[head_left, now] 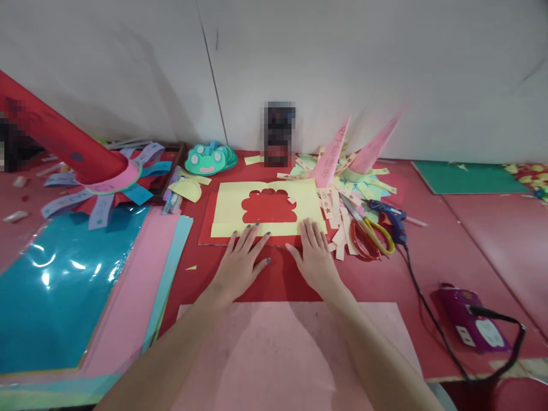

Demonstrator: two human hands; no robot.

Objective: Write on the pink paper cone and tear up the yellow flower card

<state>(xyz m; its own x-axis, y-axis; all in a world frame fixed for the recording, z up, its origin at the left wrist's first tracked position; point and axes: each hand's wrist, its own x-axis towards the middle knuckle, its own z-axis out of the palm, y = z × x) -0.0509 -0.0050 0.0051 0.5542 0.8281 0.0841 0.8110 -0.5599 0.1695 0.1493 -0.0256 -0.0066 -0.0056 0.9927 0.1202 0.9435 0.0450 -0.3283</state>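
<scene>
A yellow paper sheet [229,200] with a scalloped shape cut out of its middle lies over a red sheet [206,220], whose red shows through the hole. Fingers spread, my left hand [240,260] rests flat on the lower left edge of these papers. On the lower right edge lies my right hand [315,257], also flat with its thumb out to the side. Neither hand grips anything. Nearer to me, under my forearms, a pink sheet [299,359] covers the table front.
At right are scissors [370,234], a blue glue gun [389,217] with its cord, pink paper cones [329,157] and a purple power box [473,319]. At left stand a red paper cone [98,148], green frog cutouts [208,160] and a glossy blue sheet [72,285].
</scene>
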